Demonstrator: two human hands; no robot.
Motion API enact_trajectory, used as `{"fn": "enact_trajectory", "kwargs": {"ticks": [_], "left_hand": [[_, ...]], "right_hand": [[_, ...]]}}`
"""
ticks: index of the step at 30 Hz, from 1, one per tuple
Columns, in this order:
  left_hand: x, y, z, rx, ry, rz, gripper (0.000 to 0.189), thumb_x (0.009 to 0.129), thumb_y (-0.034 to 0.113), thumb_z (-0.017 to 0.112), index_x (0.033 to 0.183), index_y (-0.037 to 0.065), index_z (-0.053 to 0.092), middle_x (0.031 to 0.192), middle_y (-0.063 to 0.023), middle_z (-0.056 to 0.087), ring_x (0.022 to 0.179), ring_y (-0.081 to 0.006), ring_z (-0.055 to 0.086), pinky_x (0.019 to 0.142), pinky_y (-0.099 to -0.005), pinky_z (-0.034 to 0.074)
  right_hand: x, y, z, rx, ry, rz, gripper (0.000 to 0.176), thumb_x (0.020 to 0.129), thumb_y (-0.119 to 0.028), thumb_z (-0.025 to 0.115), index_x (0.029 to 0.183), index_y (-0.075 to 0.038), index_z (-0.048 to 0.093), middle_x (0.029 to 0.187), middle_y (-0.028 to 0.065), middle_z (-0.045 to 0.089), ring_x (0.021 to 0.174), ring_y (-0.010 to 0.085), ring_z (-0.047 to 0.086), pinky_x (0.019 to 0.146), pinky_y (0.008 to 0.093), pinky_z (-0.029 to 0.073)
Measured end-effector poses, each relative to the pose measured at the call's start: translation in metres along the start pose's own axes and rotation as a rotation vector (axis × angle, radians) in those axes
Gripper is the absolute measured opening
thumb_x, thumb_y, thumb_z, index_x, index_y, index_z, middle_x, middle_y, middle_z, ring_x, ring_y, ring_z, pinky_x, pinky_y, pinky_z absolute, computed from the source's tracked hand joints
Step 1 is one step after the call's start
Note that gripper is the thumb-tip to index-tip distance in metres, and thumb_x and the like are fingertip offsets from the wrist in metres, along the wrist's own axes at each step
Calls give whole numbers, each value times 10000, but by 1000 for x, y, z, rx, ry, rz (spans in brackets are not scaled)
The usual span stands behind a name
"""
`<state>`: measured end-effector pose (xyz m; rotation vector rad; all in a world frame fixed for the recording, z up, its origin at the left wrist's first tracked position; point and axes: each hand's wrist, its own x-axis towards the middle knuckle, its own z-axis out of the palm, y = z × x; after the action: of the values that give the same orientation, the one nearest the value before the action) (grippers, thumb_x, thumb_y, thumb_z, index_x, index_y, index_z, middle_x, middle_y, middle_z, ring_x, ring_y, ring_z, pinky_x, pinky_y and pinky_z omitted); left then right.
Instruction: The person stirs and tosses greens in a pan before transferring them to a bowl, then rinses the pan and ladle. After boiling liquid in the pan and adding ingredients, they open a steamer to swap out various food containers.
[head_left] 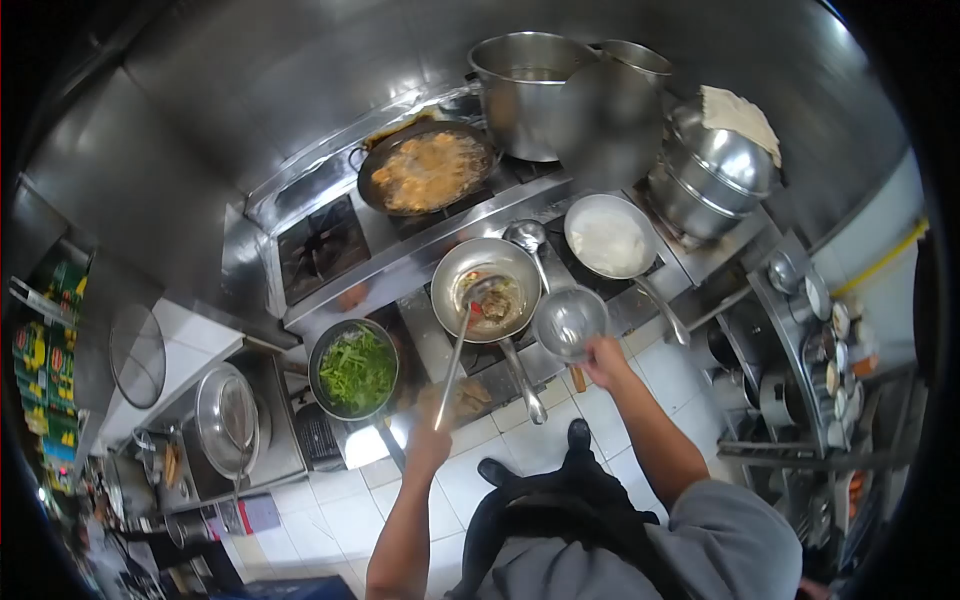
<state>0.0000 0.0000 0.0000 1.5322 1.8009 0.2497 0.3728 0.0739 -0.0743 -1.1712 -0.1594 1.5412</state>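
Steel ladle (460, 352) in my left hand (428, 447): my fingers are closed around its handle, and its head sits down in the pan (516, 262), among red and brown bits (497, 303) of food. That pan rests on the front row of the stove (425, 325), straight ahead of me, its long handle pointing back toward my feet.

My right hand (604, 362) grips the near rim of a bowl (570, 322), held just beside the pan's right edge. Whether bowl and pan touch, I cannot tell, nor can I make out what is in the bowl.

To the left of my pan, a dark skillet (360, 413) holds chopped greens (355, 367). To the right, beyond a second ladle (527, 236), a pale skillet (612, 211) has something white in it. Behind, a wok (478, 141) is full of bubbling oil with golden pieces (425, 170), near a tall pot (515, 110). Farther right, a cloth (740, 122) drapes over a domed steamer (715, 160).
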Motion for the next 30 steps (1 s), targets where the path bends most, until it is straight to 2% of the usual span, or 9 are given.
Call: {"fn": "enact_trajectory", "kwargs": {"ticks": [2, 3, 11, 13, 14, 18, 25, 28, 30], "left_hand": [[5, 27, -12, -99, 40, 75, 536, 939, 173, 582, 1458, 110, 461, 1298, -265, 590, 1219, -409, 566, 1035, -401, 433], [-10, 0, -59, 13, 63, 85, 536, 939, 173, 582, 1458, 110, 461, 1298, -265, 590, 1219, -409, 566, 1035, -401, 433], [35, -50, -24, 143, 10, 299, 555, 905, 156, 592, 1441, 83, 472, 1269, -258, 609, 1151, -429, 599, 982, -409, 467], [28, -51, -32, 113, 143, 488, 542, 949, 291, 485, 1467, 136, 443, 1130, -271, 651, 1026, -448, 632, 901, -497, 487], [29, -49, -34, 131, 82, 379, 552, 910, 154, 584, 1443, 73, 468, 1181, -272, 639, 1093, -429, 619, 931, -438, 486], [27, -36, -45, 224, 71, 319, 542, 912, 167, 583, 1440, 101, 480, 1143, -286, 640, 1034, -448, 629, 884, -469, 496], [2, -41, -37, 309, 145, 275, 578, 923, 224, 566, 1485, 210, 432, 1069, -239, 675, 956, -436, 653, 822, -498, 508], [-15, -100, -17, -93, 378, 654, 574, 960, 230, 533, 1511, 191, 378, 1091, -199, 693, 873, -422, 673, 801, -492, 517], [-78, -88, -39, -487, -44, 146, 588, 1005, 291, 529, 1541, 194, 307, 827, -47, 625, 599, -161, 600, 515, -330, 505]], "right_hand": [[-51, -1, -47, 35, 58, -25, 408, 809, 39, 453, 1217, 12, 461, 1076, 184, 557, 988, 362, 633, 819, 573, 560], [-77, 63, -38, 128, 88, 9, 379, 800, 39, 453, 1179, 31, 463, 1042, 184, 554, 971, 365, 637, 824, 584, 559], [-253, 131, -124, 354, 419, -135, 265, 771, 33, 453, 1029, 94, 458, 1013, 238, 567, 934, 411, 648, 830, 628, 557], [-280, 147, -123, 352, 466, -150, 187, 735, 37, 474, 919, 65, 482, 1056, 242, 541, 966, 402, 632, 896, 642, 522], [-286, 156, -120, 365, 467, -164, 288, 731, 39, 463, 1013, 92, 479, 1086, 252, 533, 992, 406, 624, 905, 643, 518], [-292, 160, -94, 321, 390, -220, 489, 732, 47, 461, 1219, 73, 411, 1130, 246, 528, 1051, 422, 601, 934, 654, 499], [-279, 128, -41, 178, 255, -177, 495, 728, 49, 480, 1221, 33, 438, 1127, 199, 541, 1026, 392, 605, 924, 666, 495], [-257, 150, -64, 4, 261, -153, 461, 771, 20, 506, 1227, 20, 439, 1065, 157, 574, 938, 315, 630, 848, 596, 553], [-253, 163, -80, -102, 110, -112, 458, 773, 19, 496, 1229, 41, 464, 1035, 151, 606, 878, 287, 654, 800, 501, 594]]}}
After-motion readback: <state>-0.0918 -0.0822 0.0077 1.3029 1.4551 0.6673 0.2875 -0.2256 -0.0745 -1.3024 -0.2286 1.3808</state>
